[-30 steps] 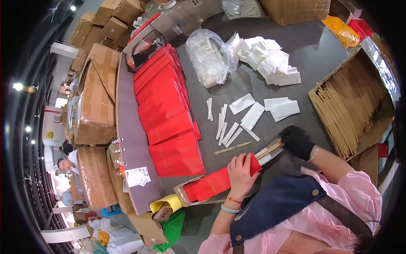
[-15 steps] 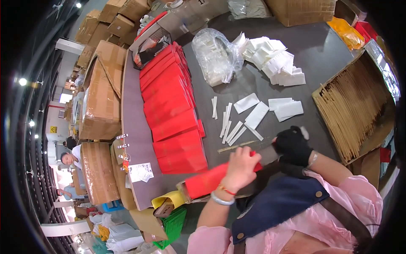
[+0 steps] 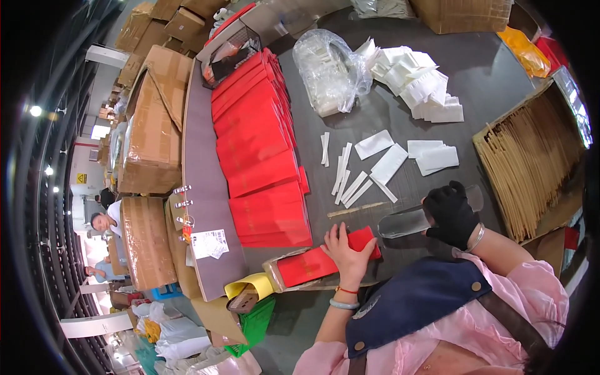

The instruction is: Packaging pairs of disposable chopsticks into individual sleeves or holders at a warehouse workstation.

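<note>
A dark grey worktable fills the room's middle; stacked cardboard cartons line its left edge, ceiling lamps glowing beyond.

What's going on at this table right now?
A person at a dark work table is packing flat red packets. The bare left hand presses down on a red packet lying at the table's near edge. The right hand, in a black glove, grips a clear plastic sleeve. A long row of red packets is stacked along the left side, with loose white paper slips in the middle and a box of brown sticks on the right.
</note>
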`<action>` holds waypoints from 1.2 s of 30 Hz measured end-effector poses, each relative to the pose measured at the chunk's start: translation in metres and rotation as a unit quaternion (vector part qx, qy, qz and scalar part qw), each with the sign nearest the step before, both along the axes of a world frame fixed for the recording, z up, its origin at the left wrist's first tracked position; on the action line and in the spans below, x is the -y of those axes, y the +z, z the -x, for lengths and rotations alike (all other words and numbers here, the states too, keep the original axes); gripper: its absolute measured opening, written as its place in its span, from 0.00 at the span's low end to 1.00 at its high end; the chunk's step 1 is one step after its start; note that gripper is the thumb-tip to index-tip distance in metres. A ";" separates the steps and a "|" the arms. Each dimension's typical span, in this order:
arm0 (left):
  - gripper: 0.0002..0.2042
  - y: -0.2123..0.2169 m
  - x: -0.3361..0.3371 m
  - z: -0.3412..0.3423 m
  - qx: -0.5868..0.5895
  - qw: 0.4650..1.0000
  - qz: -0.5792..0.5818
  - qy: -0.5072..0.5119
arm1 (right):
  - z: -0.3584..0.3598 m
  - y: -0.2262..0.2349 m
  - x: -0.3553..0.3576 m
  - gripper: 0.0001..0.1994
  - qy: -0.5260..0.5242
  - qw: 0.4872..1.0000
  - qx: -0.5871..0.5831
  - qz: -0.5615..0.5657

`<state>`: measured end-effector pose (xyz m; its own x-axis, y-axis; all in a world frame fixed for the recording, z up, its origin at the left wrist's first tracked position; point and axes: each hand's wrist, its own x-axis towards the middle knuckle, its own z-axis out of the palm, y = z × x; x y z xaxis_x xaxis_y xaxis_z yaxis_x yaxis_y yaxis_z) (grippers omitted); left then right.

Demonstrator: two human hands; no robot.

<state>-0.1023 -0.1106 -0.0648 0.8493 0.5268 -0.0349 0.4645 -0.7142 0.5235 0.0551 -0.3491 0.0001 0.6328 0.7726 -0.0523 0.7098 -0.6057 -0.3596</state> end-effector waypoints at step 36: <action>0.03 -0.017 -0.052 -0.088 0.013 0.947 -0.236 -0.218 | -0.061 -0.090 0.316 0.16 -0.421 0.892 0.160 0.024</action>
